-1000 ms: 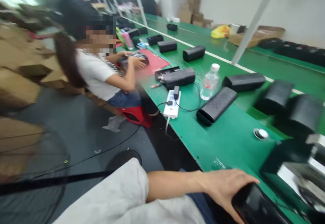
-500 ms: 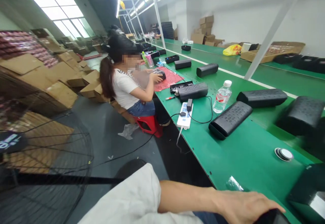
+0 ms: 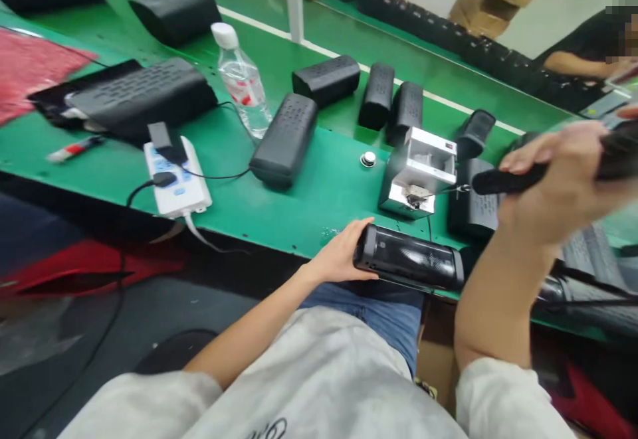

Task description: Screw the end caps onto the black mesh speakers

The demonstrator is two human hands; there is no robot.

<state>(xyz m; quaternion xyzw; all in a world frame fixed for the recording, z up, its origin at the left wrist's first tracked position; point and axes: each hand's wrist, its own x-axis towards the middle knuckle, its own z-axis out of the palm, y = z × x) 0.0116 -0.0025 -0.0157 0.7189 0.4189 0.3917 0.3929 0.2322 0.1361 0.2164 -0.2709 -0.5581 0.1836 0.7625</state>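
My left hand (image 3: 341,253) is wrapped round the left end of a glossy black speaker-like case (image 3: 413,258), which lies along the table's front edge. Raised at the right, my right hand (image 3: 558,173) grips a black electric screwdriver (image 3: 508,178), partly blurred by motion. Its thin shaft points left to the front of a silver screw dispenser (image 3: 431,150); whether the tip touches it I cannot tell. A small round silver-topped piece (image 3: 367,159) lies left of the dispenser.
Several black perforated cases stand about the green table (image 3: 339,180), one (image 3: 285,140) beside a water bottle (image 3: 244,84). A white power strip (image 3: 177,180) with cables lies at the front left. Across the table, a person's arm (image 3: 573,64) shows at the right.
My view has swung right and down onto the table before me. My right hand, out of view earlier, now shows with the electric screwdriver. My left hand stays on the black case.
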